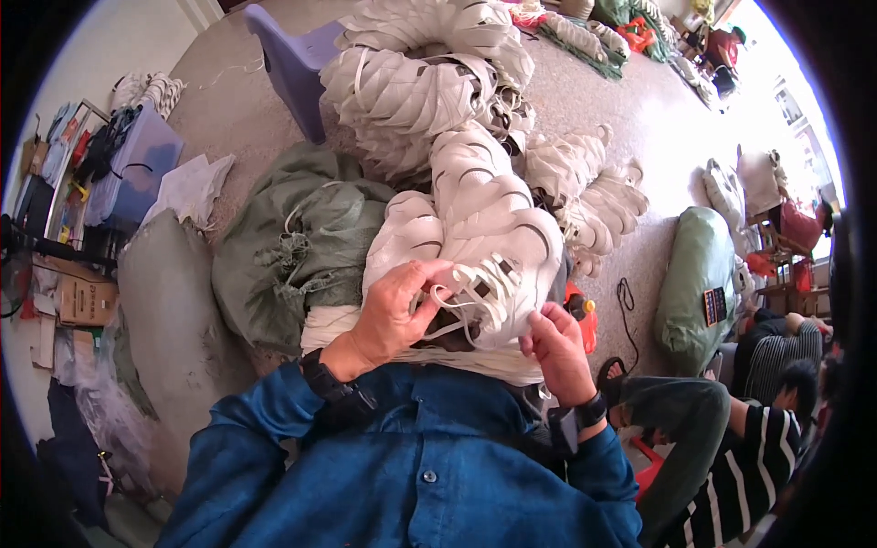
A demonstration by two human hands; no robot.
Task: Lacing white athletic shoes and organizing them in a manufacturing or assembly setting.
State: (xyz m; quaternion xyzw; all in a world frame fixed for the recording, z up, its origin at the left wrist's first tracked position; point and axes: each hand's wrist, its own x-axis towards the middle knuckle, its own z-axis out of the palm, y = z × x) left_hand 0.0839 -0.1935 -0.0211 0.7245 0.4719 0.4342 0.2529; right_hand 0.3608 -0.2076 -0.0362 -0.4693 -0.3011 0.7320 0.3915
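In the head view, our left hand (pixel 388 309) pinches a white lace (pixel 493 300) on the white shoe upper (pixel 507 239) before our blue shirt (pixel 402 457). Our right hand (pixel 560 350) curls beside it, thumb near fingertips; we cannot tell whether it grips anything.

Two bare hands show: one left hand (pixel 393 306), one right hand (pixel 557 345), each with one black wrist device (pixel 343 388) behind it. Beyond the left hand stands one purple chair (pixel 294 78). Left of it lie two large sacks, one dark green sack (pixel 260 228), one grey sack (pixel 174 301); right of the right hand, one light green sack (pixel 690 279). White bundles (pixel 493 210) beyond both overlap too closely to count.
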